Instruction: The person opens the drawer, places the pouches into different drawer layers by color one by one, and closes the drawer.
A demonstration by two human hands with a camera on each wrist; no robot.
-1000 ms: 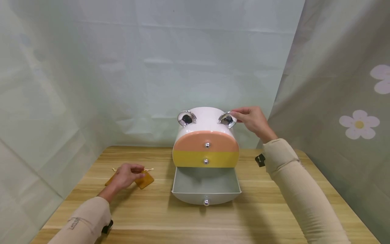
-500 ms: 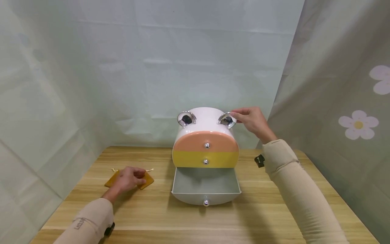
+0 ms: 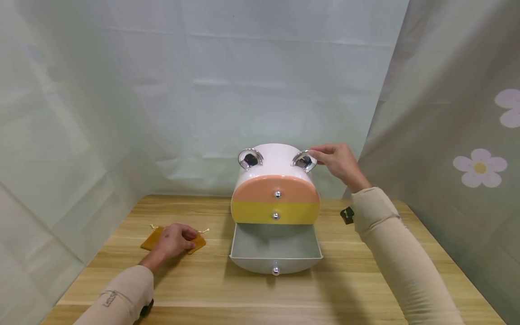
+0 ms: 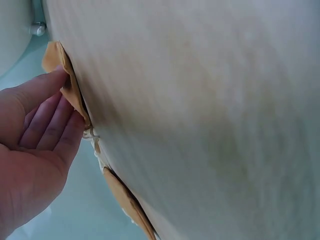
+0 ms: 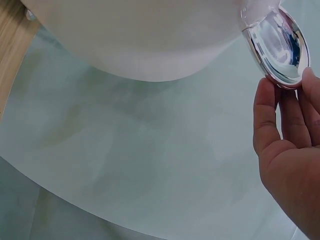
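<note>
A: What is the left hand (image 3: 172, 240) doing?
B: It is lying on the orange pouch (image 3: 152, 239) near the surface's (image 3: 365, 280) left edge, fingers (image 4: 47, 117) pressing down on it, nearly straight. The hand is covering the pouch's middle; only both ends and a cord tip are showing.

A: And the right hand (image 3: 339, 162)?
B: It is touching the right chrome ear (image 3: 304, 160) of the drawer box (image 3: 275, 189), which is standing at the middle of the surface toward its back edge. The fingertips (image 5: 265, 117) are resting against the ear's rim, relaxed, not wrapping it.

A: The box?
B: Its bottom drawer (image 3: 275, 248) is standing pulled out; the pink and yellow ones are sitting flush. A small black object (image 3: 346, 214) behind the right sleeve is staying hard to identify.
</note>
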